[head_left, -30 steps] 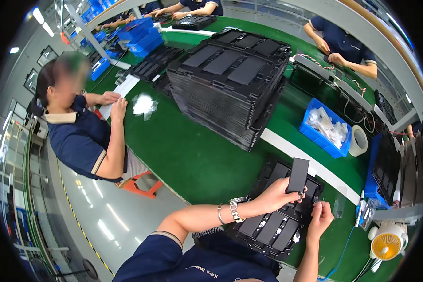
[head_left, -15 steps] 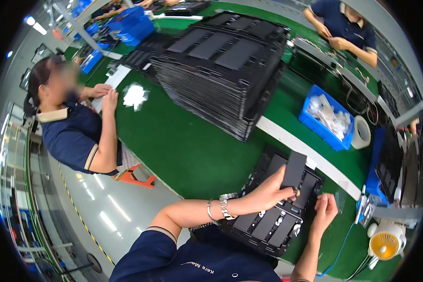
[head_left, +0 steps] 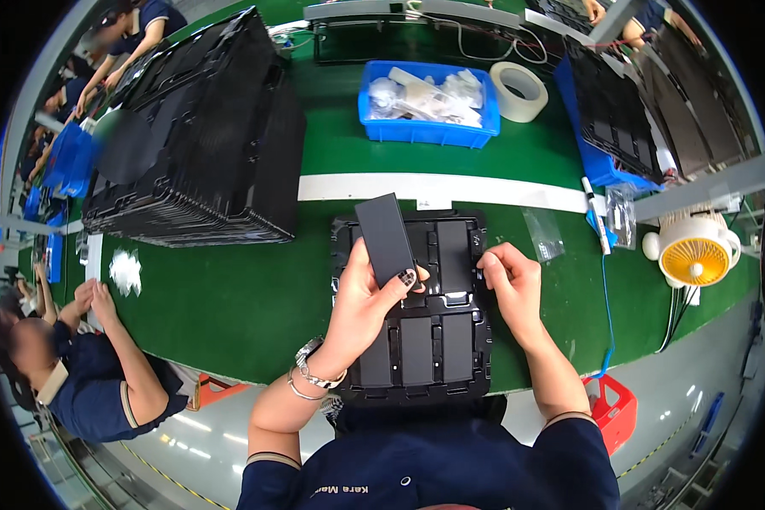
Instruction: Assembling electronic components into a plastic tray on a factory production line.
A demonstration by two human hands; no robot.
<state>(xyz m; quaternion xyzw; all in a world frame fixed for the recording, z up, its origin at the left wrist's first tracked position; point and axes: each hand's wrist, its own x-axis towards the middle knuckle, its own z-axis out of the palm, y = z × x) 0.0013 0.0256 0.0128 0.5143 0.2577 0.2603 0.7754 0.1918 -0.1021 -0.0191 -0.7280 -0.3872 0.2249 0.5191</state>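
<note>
My left hand [head_left: 361,302] is closed around a flat black rectangular block [head_left: 386,234], tilted and raised over a black plastic tray [head_left: 421,394]. Its thumb lies across the block's lower end. Similar black blocks [head_left: 416,348] sit in the tray's near row, and another block [head_left: 455,255] lies in the far right slot. Beside the tray's right edge is my right hand [head_left: 517,285], fingers curled and thumb against the forefinger. Whether anything small is between those fingertips is hidden.
A tall stack of black trays [head_left: 221,136] stands at the left. Beyond the white strip [head_left: 467,185] are a blue bin [head_left: 433,130] of clear plastic pieces and a tape roll [head_left: 518,92]. A small fan [head_left: 697,255] and a marker [head_left: 597,217] are rightward; a co-worker [head_left: 93,374] sits left.
The view has swung to the right, bringing the tray nearer the middle. My left hand still holds the block above the tray, and my right hand stays curled at its right edge.
</note>
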